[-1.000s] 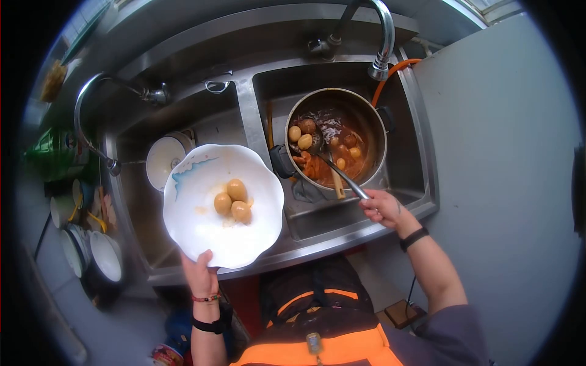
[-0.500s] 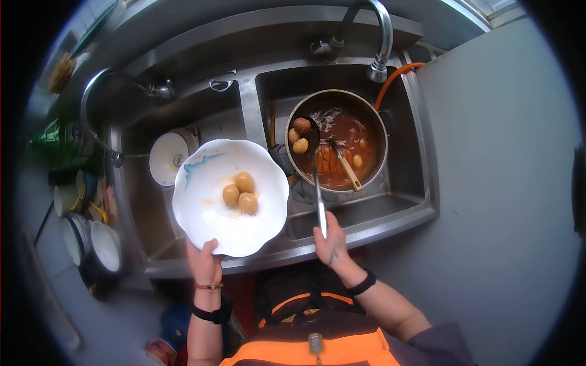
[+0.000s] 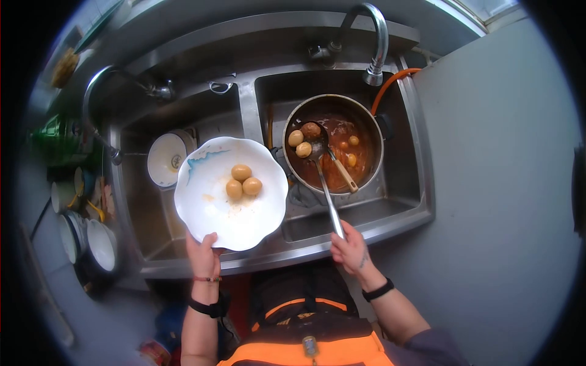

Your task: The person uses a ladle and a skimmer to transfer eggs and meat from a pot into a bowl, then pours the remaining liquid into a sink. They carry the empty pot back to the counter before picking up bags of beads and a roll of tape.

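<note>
My left hand (image 3: 204, 255) grips the near rim of a white wavy-edged plate (image 3: 226, 226), thumb on top. Three brown eggs (image 3: 242, 180) rest together on it. My right hand (image 3: 350, 247) is closed round the metal handle of a skimmer ladle (image 3: 330, 204). Its dark bowl, at the left side of a large pot (image 3: 381, 146), carries several round items, including a pale egg (image 3: 296, 138) and a darker brown one (image 3: 311, 130). Reddish-brown broth (image 3: 342, 125) fills the pot, with more eggs showing in it. A second utensil with a wooden handle (image 3: 343, 172) leans in the pot.
The pot stands in the right basin of a steel double sink (image 3: 247, 110). Stacked bowls (image 3: 166, 160) sit in the left basin. Faucets (image 3: 381, 46) arch over both basins, and an orange hose (image 3: 390, 85) runs at the right. More bowls (image 3: 102, 244) stand at far left.
My right hand has moved right, and the ladle's bowl has shifted toward the pot's middle with its load. The eggs on the plate have rolled slightly, and the plate has tilted a little.
</note>
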The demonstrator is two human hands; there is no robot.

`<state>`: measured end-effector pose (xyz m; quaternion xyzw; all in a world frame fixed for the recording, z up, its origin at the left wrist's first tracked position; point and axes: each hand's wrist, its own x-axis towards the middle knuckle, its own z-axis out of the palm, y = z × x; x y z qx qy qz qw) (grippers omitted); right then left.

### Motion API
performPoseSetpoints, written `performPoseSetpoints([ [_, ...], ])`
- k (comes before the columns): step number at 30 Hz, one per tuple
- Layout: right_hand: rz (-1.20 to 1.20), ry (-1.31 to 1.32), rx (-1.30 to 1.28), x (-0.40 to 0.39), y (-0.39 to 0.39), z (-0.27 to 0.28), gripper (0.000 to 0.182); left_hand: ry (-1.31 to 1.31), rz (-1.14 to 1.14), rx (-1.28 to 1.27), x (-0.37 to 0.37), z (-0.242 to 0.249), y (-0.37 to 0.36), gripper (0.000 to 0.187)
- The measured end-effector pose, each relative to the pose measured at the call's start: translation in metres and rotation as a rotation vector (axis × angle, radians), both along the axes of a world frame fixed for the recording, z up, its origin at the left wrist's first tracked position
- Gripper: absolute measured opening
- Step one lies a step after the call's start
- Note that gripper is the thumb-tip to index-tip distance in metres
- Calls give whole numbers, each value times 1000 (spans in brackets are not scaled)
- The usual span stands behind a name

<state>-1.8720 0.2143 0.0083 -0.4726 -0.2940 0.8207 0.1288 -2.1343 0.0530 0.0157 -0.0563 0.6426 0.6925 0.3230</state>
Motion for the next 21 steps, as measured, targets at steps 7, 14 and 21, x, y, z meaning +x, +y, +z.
performPoseSetpoints([
  [7, 227, -96, 160, 22, -4, 104, 43, 49, -2, 83, -5, -20, 20, 62],
  [14, 502, -218, 1179, 15, -21, 68, 48, -15, -73, 103, -3, -25, 39, 61],
  [21, 469, -758, 1458, 58, 5, 64, 51, -11, -56, 207, -4, -49, 32, 60],
])
